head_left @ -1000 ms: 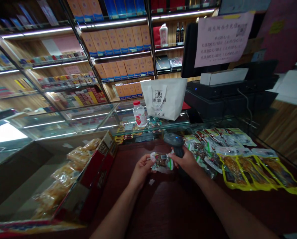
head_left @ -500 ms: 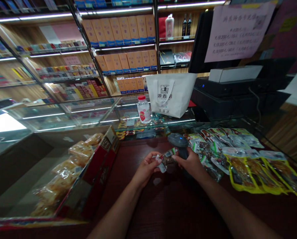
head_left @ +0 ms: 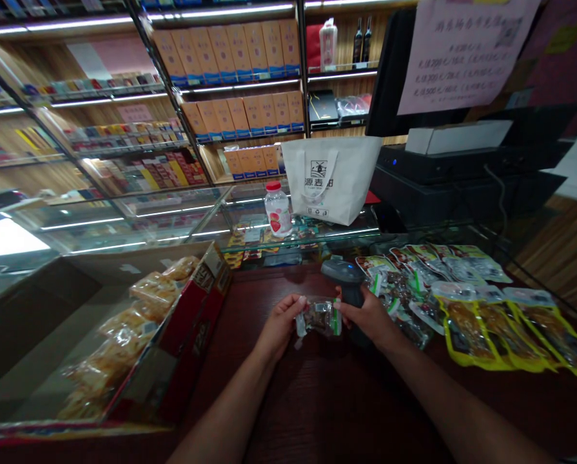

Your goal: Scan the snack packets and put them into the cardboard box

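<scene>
A small clear snack packet (head_left: 320,318) with dark contents and a green-edged end is stretched between my hands over the dark red counter (head_left: 312,399). My left hand (head_left: 279,327) pinches its left end between thumb and fingers. My right hand (head_left: 369,317) is wrapped round the handle of a black barcode scanner (head_left: 345,277), whose head points left above the packet. The right fingertips also touch the packet's green-edged end. Just right of that hand lies a pile of similar small packets (head_left: 399,296).
An open cardboard box (head_left: 176,341) with bagged yellowish snacks stands at left. Yellow-edged packs (head_left: 481,328) lie at right. Behind, a red-capped bottle (head_left: 278,209) and a white tote bag (head_left: 331,180) stand on a glass case. A monitor (head_left: 389,77) rises at back right.
The packet has turned from tilted to roughly level and is spread flatter, a different side showing. My left hand has shifted slightly. The scanner stays in my right hand, a little further left.
</scene>
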